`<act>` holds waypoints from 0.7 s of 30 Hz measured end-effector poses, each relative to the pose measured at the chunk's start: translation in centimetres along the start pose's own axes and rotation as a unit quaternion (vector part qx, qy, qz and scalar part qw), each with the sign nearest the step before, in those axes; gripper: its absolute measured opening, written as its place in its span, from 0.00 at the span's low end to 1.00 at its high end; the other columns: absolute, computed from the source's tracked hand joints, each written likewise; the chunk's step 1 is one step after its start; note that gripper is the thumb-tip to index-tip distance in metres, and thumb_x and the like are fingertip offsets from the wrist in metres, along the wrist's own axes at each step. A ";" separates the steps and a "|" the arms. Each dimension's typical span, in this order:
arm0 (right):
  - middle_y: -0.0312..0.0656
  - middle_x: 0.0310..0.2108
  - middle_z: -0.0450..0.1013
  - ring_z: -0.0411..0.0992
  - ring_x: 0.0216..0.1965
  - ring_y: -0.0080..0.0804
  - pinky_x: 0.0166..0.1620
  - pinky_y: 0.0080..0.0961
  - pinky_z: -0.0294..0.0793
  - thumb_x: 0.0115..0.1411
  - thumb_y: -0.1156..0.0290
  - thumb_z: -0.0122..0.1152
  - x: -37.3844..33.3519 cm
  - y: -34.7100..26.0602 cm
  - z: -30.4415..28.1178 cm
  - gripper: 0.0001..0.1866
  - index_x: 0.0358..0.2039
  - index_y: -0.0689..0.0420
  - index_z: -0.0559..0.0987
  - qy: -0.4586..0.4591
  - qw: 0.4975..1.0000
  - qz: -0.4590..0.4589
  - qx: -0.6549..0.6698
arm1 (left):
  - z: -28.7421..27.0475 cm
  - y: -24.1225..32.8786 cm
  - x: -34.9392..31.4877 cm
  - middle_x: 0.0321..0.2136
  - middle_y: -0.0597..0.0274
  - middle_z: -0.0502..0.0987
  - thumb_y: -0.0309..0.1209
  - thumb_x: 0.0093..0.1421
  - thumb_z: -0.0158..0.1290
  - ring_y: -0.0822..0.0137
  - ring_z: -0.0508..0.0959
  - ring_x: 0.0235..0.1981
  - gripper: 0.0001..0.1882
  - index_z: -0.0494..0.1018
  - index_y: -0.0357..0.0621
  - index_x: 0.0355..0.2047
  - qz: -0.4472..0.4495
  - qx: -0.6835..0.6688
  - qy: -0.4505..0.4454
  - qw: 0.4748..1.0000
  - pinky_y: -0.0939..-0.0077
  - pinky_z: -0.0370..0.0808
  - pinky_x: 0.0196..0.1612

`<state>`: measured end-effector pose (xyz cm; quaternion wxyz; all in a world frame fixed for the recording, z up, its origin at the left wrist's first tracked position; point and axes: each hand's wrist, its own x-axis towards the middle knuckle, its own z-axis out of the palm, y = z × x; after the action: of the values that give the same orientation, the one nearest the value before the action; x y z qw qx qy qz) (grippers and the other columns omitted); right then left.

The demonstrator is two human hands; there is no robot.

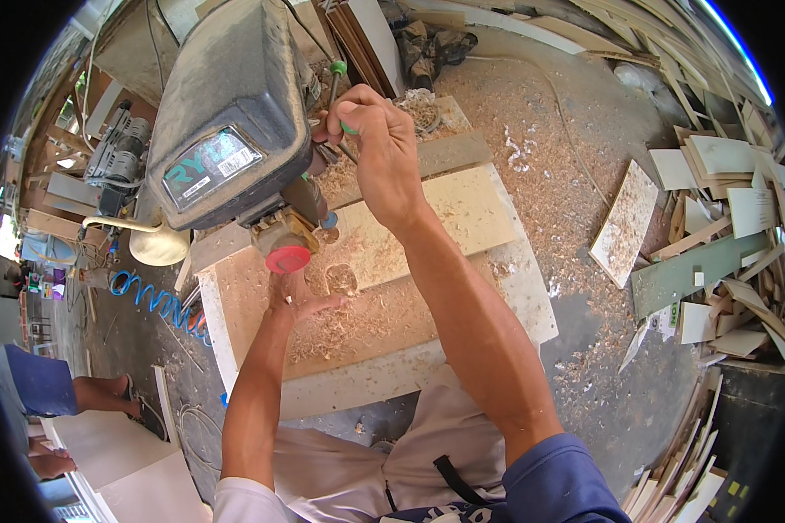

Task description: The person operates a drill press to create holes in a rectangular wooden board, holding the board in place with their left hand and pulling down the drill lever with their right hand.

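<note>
A dusty dark drill press stands over a wooden work table, with a red round button at its front. My right hand is closed around a green-knobbed feed handle on the machine's right side. Below the red button, my left hand lies on the wood with its thumb spread to the right; its other fingers are partly hidden by the machine. Beside that thumb is a round bored recess, filled with shavings. A pale board extends to the right of the drill. The bit's tip is hard to make out.
Wood shavings cover the table and much of the floor. Board offcuts are heaped at the right. A loose panel lies on the floor. A blue coiled hose hangs at the left, where another person's leg shows.
</note>
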<state>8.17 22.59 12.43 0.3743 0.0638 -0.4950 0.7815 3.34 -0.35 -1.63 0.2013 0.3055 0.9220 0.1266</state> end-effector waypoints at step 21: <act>0.34 0.23 0.68 0.56 0.23 0.16 0.27 0.18 0.58 0.65 0.72 0.45 -0.8 0.2 -0.4 0.12 0.24 0.61 0.71 0.004 1.000 0.020 0.021 | 0.1 -0.1 0.0 0.71 0.39 0.49 0.51 0.29 0.77 0.40 0.50 0.72 0.81 0.33 0.44 0.74 -0.005 -0.014 -0.005 1.000 0.54 0.48 0.74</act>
<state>8.69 22.39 11.69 0.3590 0.0583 -0.4777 0.7997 3.31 -0.40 -1.71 0.2107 0.2988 0.9206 0.1374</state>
